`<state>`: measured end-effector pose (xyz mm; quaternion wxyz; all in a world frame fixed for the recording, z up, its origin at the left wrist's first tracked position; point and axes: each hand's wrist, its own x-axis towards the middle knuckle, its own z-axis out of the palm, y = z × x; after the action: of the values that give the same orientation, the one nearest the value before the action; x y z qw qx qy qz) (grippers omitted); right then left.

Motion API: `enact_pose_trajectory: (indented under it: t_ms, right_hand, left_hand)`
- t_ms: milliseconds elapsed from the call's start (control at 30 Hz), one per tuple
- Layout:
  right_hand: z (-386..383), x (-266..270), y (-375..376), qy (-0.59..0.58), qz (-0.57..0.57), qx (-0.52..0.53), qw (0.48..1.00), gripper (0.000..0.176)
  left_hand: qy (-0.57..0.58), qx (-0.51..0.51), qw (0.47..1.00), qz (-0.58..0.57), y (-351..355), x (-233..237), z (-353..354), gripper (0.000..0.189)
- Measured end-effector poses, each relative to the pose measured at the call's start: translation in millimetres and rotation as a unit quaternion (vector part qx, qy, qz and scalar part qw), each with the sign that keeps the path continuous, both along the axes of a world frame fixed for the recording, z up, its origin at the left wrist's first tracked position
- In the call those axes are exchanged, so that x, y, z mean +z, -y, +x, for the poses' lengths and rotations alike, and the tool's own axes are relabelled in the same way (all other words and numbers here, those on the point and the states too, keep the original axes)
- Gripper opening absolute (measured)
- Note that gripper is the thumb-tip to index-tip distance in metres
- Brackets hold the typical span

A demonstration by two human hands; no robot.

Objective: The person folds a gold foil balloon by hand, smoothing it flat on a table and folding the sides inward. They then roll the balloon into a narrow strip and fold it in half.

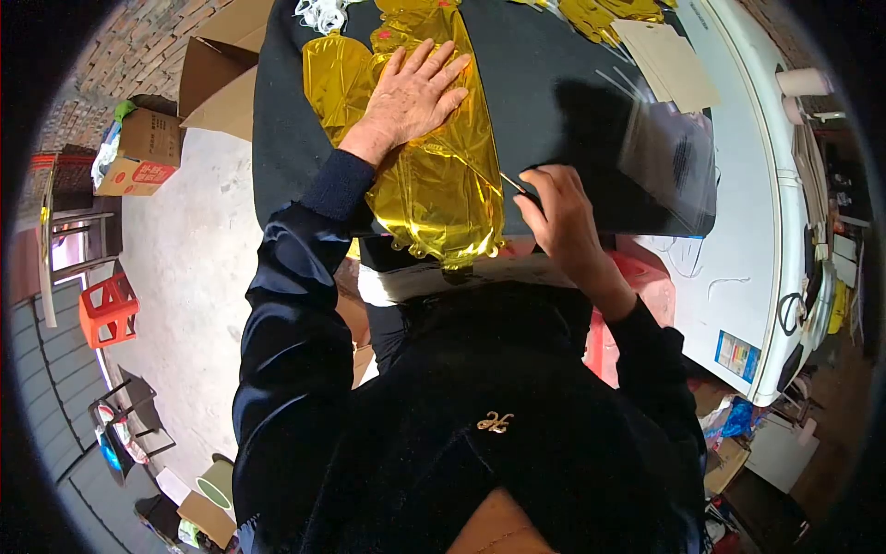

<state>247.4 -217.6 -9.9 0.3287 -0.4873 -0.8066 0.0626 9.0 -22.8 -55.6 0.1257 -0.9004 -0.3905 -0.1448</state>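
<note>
Right hand (561,217), seemingly with thin stick (512,182)

A single head-worn camera is facing forward and steeply down from above, on the wearer's side of the black surface (535,83), near enough to be showing the left hand (415,100) and right hand (568,217) at it, plus floor (189,268) to its left.

Left hand (420,95) lies splayed; right hand (560,214) curls, perhaps pinching.
</note>
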Motion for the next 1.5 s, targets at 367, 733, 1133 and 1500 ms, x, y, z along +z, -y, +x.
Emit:
enact_pose_trajectory:
  t_ms: [367,733,1133,1500]
  right_hand:
    - [23,-8,20,0.192,-0.119,0.093,0.97,0.008]
    - [3,30,22,0.055,-0.043,0.034,0.997,0.015]
    - [-18,5,3,0.086,0.023,0.046,0.995,0.035]
    - [-7,5,2,0.059,-0.008,0.146,0.988,0.031]
  left_hand:
    - [-0.008,-0.02,1.0,0.006,-2,1,-1,0.061]
    - [0.006,-0.063,0.998,-0.004,-5,4,-2,0.06]
    - [0.009,-0.067,0.998,-0.007,-4,5,-3,0.06]
    - [-0.013,-0.053,0.998,0.008,-7,1,-2,0.061]
